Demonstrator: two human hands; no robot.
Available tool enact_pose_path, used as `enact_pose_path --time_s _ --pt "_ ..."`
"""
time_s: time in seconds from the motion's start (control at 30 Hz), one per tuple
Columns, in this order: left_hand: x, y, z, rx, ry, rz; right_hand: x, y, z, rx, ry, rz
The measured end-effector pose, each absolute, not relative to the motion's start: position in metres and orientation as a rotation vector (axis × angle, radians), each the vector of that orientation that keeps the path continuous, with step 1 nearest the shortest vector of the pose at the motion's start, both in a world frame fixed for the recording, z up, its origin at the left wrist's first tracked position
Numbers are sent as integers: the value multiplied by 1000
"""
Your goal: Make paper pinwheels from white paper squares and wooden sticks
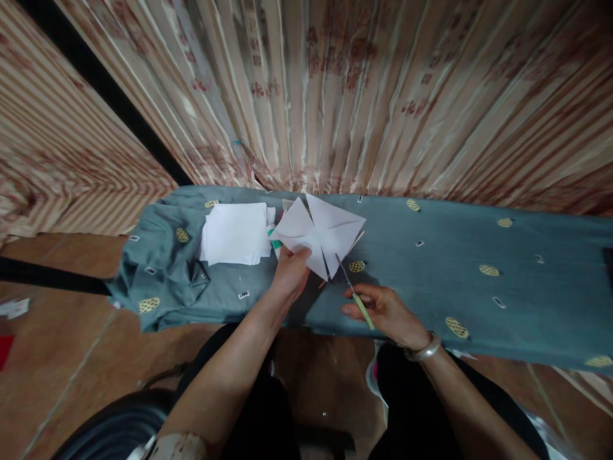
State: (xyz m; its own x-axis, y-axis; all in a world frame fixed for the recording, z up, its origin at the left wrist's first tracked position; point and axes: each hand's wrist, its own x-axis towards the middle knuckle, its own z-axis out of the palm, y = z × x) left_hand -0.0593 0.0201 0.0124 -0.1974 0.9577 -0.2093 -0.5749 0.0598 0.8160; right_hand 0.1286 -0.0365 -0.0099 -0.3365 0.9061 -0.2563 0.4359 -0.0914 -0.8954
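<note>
My left hand (290,275) pinches the near edge of a white paper pinwheel shape (318,233), folded into pointed flaps, held just above the blue-grey cloth (431,268). My right hand (385,310) grips green-handled scissors (354,291) whose thin blades point up-left toward the paper's lower right corner. The blade tip sits close to the paper; I cannot tell if it touches. A silver bangle (424,350) circles my right wrist.
A stack of white paper sheets (234,233) lies on the cloth left of the pinwheel. The cloth, dotted with yellow motifs, covers a low long surface. Striped curtains (335,96) hang behind. Brown tiled floor (57,358) and my dark-clothed knees are below.
</note>
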Motion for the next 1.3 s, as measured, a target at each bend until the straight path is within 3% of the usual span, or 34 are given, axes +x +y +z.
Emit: enact_pose_path --time_s 0.23,0.37,0.87,1.3 --pt "-68 15 9 556 1047 1490 177 -32 5 -2011 -1985 556" --pt "-60 5 5 589 1014 1407 207 -24 9 -2261 -2018 332" --pt "6 -26 -26 895 1041 1110 217 -5 18 -2429 -2001 247" --pt "-25 4 -19 1477 1293 1080 210 13 13 -2453 -1927 186"
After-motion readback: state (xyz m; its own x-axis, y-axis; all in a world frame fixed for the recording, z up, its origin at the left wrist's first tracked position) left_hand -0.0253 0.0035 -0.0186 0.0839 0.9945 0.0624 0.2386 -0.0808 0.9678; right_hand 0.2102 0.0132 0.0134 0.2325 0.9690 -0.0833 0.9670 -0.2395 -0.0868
